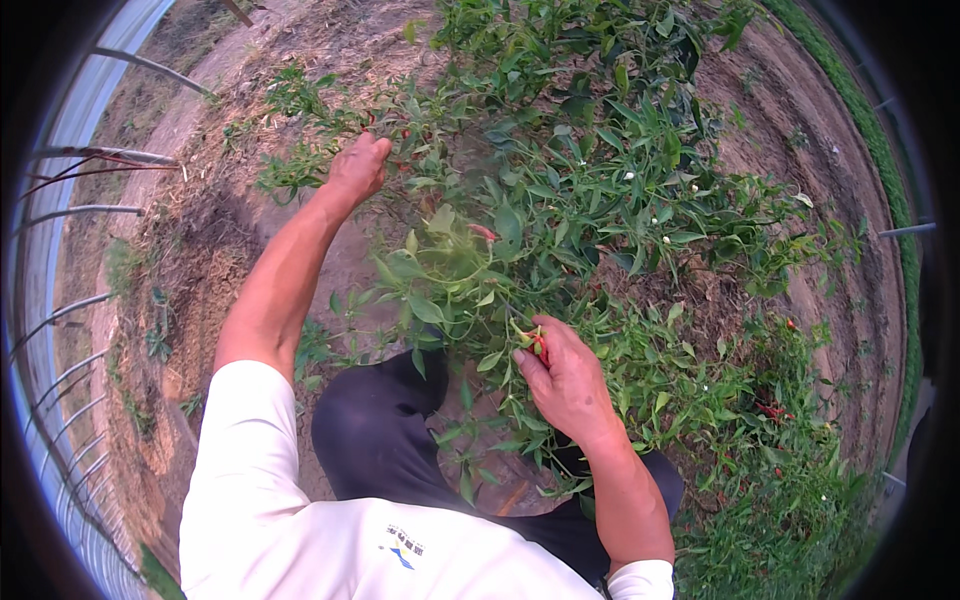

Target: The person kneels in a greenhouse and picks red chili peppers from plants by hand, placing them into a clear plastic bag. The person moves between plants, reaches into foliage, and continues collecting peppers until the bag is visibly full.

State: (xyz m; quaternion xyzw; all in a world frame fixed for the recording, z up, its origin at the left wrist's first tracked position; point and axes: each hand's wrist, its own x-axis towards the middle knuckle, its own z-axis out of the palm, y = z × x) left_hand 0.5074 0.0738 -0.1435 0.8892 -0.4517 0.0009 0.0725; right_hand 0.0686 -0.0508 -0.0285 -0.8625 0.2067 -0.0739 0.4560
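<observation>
My left hand [360,169] is stretched forward at the upper left, its fingers closed among chili pepper leaves, close to a few small red chilies [406,134]. What its fingertips grip cannot be made out. Nearer my body, my right hand [564,375] holds several red chili peppers [535,343] with green stems between thumb and fingers. Between the two hands a single red chili [482,232] hangs from a leafy chili plant [427,307], whose stems reach over my dark trousers.
Dense chili plants [637,180] with small white flowers fill the middle and right, with red chilies [772,412] lower right. Curved metal hoops [150,67] of a plastic-covered tunnel stand at the left. Bare soil and straw [202,277] lie beside them.
</observation>
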